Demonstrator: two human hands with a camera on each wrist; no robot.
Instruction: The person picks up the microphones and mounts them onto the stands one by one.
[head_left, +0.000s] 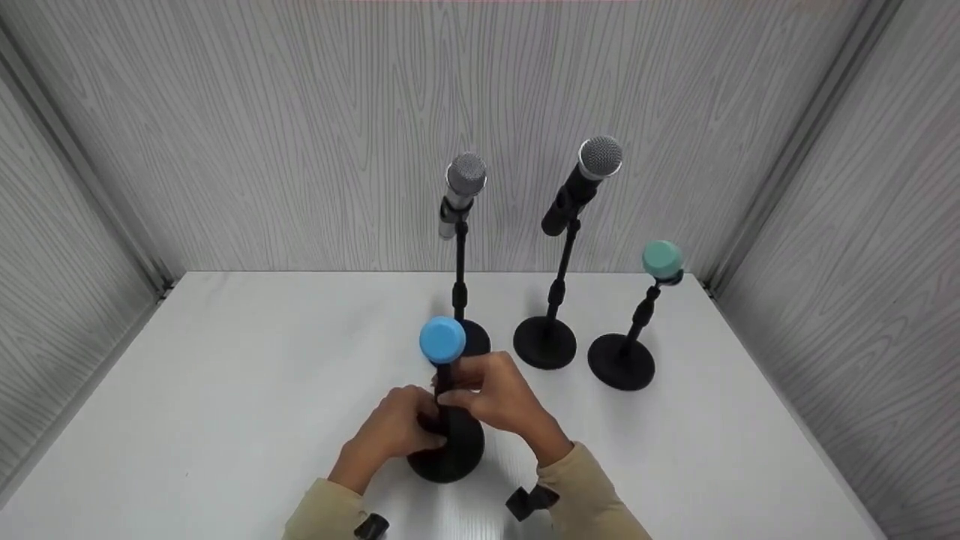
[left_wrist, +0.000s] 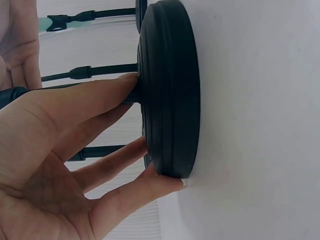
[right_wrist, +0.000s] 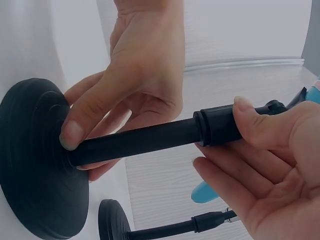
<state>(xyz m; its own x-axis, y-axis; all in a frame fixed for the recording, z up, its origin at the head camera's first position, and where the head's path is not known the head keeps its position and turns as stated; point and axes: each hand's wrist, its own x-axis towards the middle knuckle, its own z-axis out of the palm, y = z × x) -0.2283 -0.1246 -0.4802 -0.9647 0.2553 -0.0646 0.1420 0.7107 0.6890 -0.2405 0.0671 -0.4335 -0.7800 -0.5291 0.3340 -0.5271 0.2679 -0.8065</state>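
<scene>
A short black microphone stand, its round base [head_left: 454,461] on the white table, bears a microphone with a blue head [head_left: 442,340]. My left hand [head_left: 397,420] grips the foot of its pole [right_wrist: 145,145], with thumb and fingers on either side just above the base. In the left wrist view one fingertip touches the base's rim [left_wrist: 170,165]. Higher up, my right hand [head_left: 499,390] pinches the thicker collar [right_wrist: 220,125] of the same pole between thumb and fingers. The blue microphone's handle [right_wrist: 204,192] shows partly behind the right hand's fingers.
Behind stand a silver microphone [head_left: 466,176] and a black microphone [head_left: 581,187] on taller stands. A shorter stand at right holds a green-headed microphone [head_left: 662,259]. The silver one's base is partly hidden behind the blue head. Grey wood-grain panels [head_left: 300,135] enclose the table [head_left: 225,375].
</scene>
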